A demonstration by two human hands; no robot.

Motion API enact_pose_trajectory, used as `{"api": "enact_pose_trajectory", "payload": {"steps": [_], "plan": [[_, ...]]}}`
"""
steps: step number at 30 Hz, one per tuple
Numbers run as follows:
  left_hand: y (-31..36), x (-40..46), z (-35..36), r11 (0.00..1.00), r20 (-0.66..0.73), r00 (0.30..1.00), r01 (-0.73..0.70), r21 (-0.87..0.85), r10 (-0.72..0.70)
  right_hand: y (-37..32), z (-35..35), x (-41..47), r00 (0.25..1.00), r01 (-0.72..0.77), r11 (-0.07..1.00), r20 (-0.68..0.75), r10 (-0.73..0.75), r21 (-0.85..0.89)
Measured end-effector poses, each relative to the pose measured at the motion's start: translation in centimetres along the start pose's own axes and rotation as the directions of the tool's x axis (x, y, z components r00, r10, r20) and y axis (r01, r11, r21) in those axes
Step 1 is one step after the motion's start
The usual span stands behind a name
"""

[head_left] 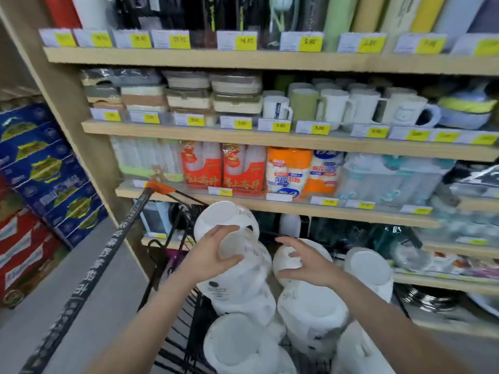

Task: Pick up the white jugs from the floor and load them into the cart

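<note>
Several white jugs lie piled in the black wire cart (186, 333). My left hand (213, 255) grips the neck of a tilted white jug (225, 220) held above the pile, its round base facing the shelves. My right hand (305, 263) has its fingers spread and curved around the top of another white jug (287, 263) that sits in the cart. More jugs fill the cart at the right (370, 271) and near the bottom (235, 344). Parts of the lower jugs are hidden by my arms.
The cart's black handle bar (89, 279) with an orange end runs diagonally at left. A wooden shelving unit (270, 60) with mugs, containers and packaged goods stands right behind the cart. Stacked blue and red cartons (46, 184) stand at left beside grey floor.
</note>
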State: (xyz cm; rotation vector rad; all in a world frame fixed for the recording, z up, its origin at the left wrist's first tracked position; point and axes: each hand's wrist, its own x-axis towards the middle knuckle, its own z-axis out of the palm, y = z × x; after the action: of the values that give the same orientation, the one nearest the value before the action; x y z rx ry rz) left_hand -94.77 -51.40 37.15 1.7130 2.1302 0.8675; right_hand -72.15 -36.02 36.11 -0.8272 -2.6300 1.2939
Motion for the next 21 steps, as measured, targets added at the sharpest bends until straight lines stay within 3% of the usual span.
{"api": "enact_pose_trajectory", "payload": {"steps": [9, 14, 21], "plan": [[12.6, 6.2, 13.5, 0.973, 0.277, 0.935, -0.196, -0.121, 0.223, 7.0, -6.6, -14.9, 0.926, -0.356, 0.934, -0.125, 0.357, 0.029], [20.0, 5.6, 21.9, 0.947, 0.414, 0.854, -0.254, -0.197, 0.315, 12.2, -9.5, -23.8, 0.841, -0.457, 0.881, -0.264, 0.472, 0.121], [34.8, 6.6, 34.9, 0.900, 0.446, 0.798, -0.260, -0.351, 0.405, 21.7, -16.0, -37.7, 0.733, -0.487, 0.826, -0.380, 0.564, 0.286]]}}
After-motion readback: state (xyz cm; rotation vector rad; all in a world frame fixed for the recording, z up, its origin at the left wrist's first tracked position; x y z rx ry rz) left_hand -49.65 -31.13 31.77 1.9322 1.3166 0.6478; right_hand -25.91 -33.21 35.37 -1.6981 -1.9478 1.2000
